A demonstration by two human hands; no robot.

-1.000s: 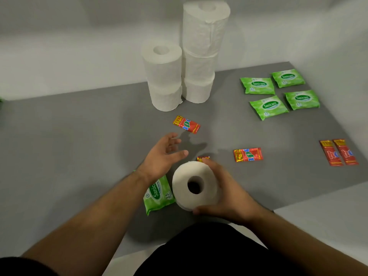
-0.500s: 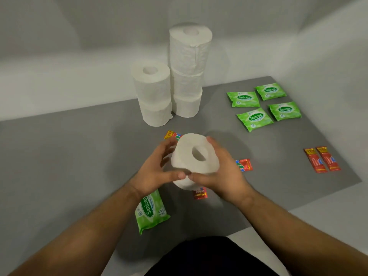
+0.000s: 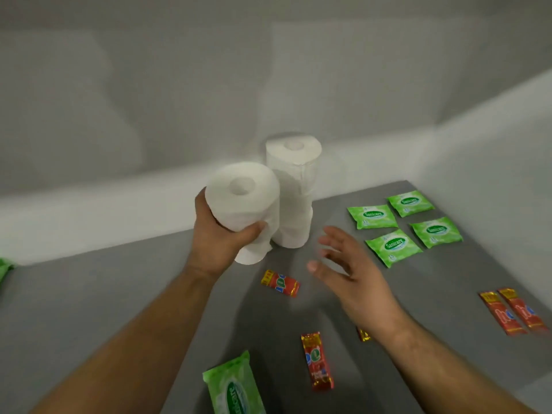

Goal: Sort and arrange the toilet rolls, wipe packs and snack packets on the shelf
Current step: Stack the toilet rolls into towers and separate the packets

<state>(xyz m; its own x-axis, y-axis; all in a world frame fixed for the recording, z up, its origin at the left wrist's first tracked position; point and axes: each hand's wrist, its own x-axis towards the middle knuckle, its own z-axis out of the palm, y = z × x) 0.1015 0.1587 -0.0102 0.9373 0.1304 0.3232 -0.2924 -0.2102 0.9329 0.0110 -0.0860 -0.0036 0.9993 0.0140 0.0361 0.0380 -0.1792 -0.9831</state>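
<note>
**A:** So half a second ago both hands had the toilet roll (image 3: 243, 201) low in front, and now only the left hand (image 3: 219, 243) is wrapped round it?

**B:** Yep, handed over. It's up in the air right over the shorter stack (image 3: 254, 253), beside the tall stack (image 3: 294, 186). Looks like stacking comes next. The right hand (image 3: 352, 273) has let go, fingers spread, hovering above the shelf (image 3: 89, 294).

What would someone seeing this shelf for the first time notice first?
A white toilet roll, gripped in the left hand, is held up at centre beside the tall roll stack. To the right, four green wipe packs lie in a neat two-by-two block, while the right hand hovers open above scattered red snack packets.
</note>
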